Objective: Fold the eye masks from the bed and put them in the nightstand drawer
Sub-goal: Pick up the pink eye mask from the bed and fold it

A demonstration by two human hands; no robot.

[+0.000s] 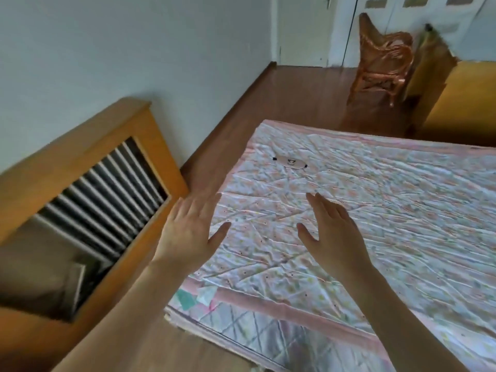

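Thus I held the left hand (188, 232) and right hand (332, 234) spread wide and empty above the bed (375, 210). One eye mask (290, 162) lay beyond them, near its far-left corner; an overreach could have rumpled the sheet and shifted it.

left hand (188, 232) and right hand (332, 234) outstretched, fingers spread, empty.

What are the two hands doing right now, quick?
Left hand: open, fingers spread, holding nothing.
Right hand: open, holding nothing, above the wrinkled pink patterned bedsheet.
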